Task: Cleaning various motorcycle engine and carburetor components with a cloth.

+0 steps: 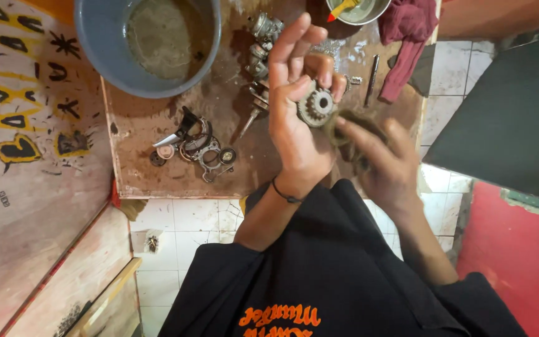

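Note:
My left hand (pixel 292 122), a thin dark band on its wrist, holds a small toothed metal gear (pixel 317 105) between thumb and fingers, with the index and middle fingers stretched upward. My right hand (pixel 385 167) presses a grimy dark rag (pixel 352 128) against the gear's right edge. Both hands hover over the right part of a stained wooden board (pixel 157 122).
On the board lie rings and a gasket (pixel 199 148), a cluster of metal shaft parts (pixel 261 45), a thin rod (pixel 371 79), a grey-blue basin of murky liquid (pixel 151 43), a metal bowl (pixel 358 10) and a maroon cloth (pixel 408 36). White floor tiles (pixel 185 228) lie below.

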